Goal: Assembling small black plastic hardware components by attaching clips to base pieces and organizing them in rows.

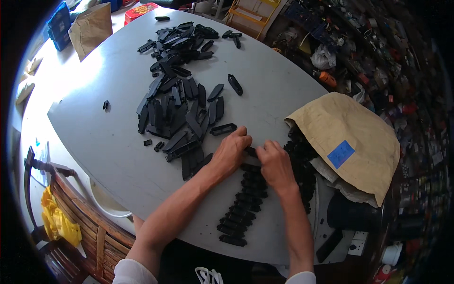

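Observation:
My left hand and my right hand are close together over the table, fingers closed on a small black plastic piece between them. The fingers cover most of it. Just below my hands runs a slanting row of similar black plastic pieces, laid side by side toward the table's near edge. Left of my left hand lies a loose heap of long black plastic housings, spread toward the far end. Beside my right hand, small black parts spill out by the mouth of a brown paper bag.
The pale table narrows toward the back. A wooden chair with a yellow cloth stands at the left, near a white basin. Crowded shelves line the right. A power strip lies at the lower right.

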Tool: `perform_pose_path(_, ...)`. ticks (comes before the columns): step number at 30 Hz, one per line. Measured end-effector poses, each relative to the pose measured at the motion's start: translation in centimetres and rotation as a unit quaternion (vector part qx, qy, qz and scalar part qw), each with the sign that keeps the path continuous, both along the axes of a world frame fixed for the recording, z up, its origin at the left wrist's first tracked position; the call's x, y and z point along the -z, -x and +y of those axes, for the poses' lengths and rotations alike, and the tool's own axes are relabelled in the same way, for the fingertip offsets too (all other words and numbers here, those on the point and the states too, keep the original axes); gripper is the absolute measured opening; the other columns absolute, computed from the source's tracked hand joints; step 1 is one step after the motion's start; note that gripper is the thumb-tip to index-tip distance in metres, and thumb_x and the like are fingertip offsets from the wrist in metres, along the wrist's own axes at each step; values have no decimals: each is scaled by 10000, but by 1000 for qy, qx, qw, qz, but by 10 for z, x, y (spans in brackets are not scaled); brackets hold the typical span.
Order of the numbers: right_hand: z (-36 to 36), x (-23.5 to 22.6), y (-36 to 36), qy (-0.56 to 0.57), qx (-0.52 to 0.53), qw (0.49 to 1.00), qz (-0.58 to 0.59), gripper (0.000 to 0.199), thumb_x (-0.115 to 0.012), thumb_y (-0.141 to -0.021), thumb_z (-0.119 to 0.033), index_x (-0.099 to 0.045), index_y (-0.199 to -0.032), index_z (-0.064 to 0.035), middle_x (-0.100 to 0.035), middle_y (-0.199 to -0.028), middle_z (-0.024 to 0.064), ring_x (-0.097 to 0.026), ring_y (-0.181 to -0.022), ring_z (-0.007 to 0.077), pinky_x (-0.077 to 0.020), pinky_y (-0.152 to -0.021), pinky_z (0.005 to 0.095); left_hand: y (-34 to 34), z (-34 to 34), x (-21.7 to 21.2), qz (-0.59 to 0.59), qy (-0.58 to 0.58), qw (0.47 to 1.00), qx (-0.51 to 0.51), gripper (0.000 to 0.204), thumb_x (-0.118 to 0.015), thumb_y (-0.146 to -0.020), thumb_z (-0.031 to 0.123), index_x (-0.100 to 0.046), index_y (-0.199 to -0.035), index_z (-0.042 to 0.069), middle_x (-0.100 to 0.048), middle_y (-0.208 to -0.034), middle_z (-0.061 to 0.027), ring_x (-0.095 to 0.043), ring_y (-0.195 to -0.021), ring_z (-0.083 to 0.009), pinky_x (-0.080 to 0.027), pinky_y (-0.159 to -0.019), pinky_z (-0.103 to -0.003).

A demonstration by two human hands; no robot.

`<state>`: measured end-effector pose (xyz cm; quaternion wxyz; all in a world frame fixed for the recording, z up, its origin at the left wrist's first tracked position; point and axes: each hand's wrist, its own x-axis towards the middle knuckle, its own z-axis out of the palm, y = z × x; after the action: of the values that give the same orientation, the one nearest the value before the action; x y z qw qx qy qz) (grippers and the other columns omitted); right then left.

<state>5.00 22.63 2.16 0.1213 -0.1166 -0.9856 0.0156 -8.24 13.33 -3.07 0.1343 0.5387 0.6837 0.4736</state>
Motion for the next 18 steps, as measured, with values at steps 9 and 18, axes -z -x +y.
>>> perform_pose_path(9,14,-7,-3,239,88,967,-23,158,-669,-766,-62,-537,-757,25,-573,-785,187,-588,-759,369,-446,-662,449,-1,-1,1,9,9,1000,7,200,-671,-629,-73,-574,-796,-21,-516,-886,-141,-555,-859,-359,-444,-725,-417)
perform_pose_path(18,10,3,-6,191,55,980,-29,133,-641,-765,-37,-517,-804,-13,-533,-783,172,-565,-795,381,-442,-660,451,1,-5,-4,-6,26,998,54,181,-665,-625,-69,-575,-777,-28,-524,-890,-142,-559,-850,-360,-454,-710,-408)
